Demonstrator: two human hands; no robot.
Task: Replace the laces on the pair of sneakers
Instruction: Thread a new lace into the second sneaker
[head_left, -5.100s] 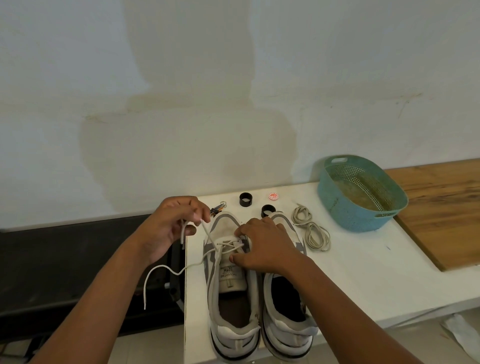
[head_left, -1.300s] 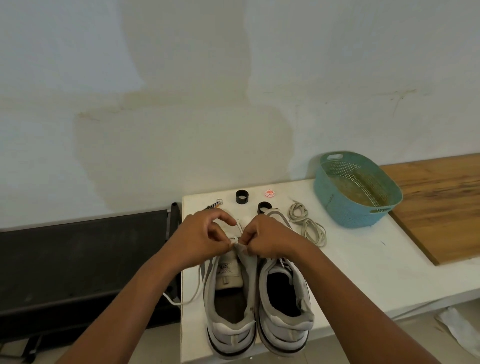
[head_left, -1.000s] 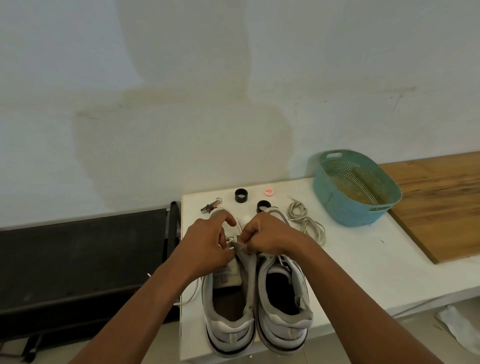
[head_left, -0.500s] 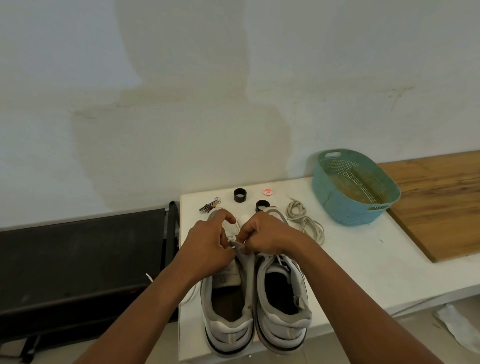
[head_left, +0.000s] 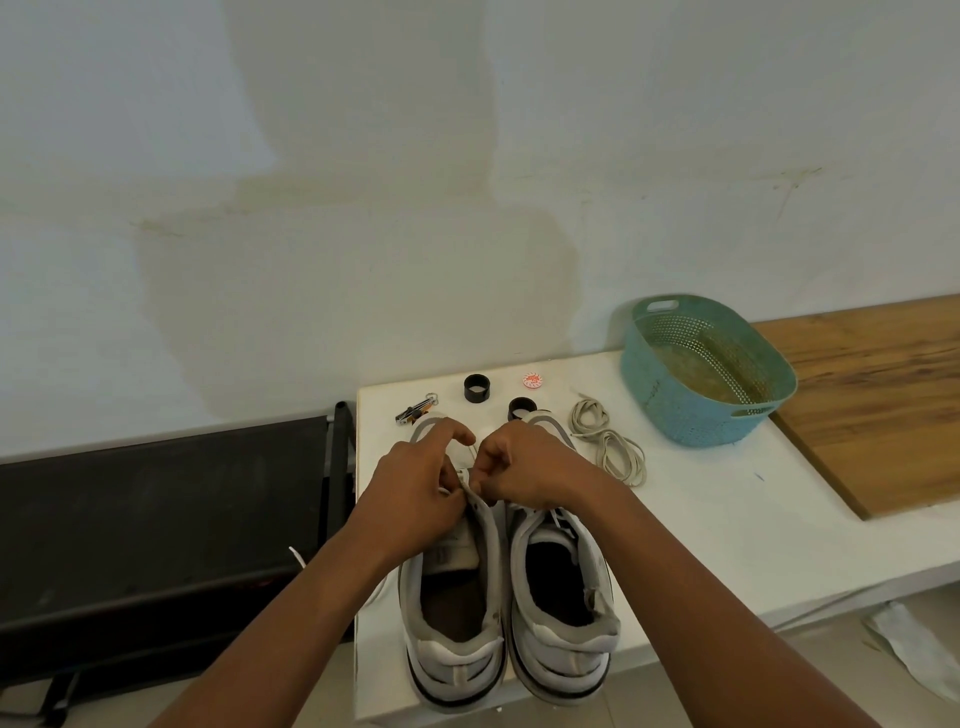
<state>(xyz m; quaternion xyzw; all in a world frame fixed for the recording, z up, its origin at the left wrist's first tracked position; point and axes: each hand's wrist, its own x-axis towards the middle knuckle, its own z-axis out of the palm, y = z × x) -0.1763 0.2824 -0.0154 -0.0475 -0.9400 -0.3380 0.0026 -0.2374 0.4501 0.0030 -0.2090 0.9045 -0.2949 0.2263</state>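
Note:
Two white and grey sneakers stand side by side on the white table (head_left: 701, 530), heels toward me: the left sneaker (head_left: 454, 618) and the right sneaker (head_left: 563, 597). My left hand (head_left: 415, 499) and my right hand (head_left: 524, 467) meet over the left sneaker's eyelets. Both pinch the white lace (head_left: 464, 474) there with curled fingers. One loose lace end (head_left: 297, 555) hangs off the table's left edge. The sneakers' front halves are hidden under my hands.
A bundle of beige laces (head_left: 605, 439) lies right of the sneakers. Behind them are two black rings (head_left: 477, 388) (head_left: 519, 408), a small red-white disc (head_left: 533, 381) and a metal clip (head_left: 415, 410). A teal perforated basket (head_left: 706, 364) and a wooden board (head_left: 878, 400) sit right. A black surface (head_left: 156, 509) lies left.
Five seconds ago my left hand pulled the lace out to the left while my right hand pressed on the shoe. Since then both hands have come together at the eyelets and barely moved.

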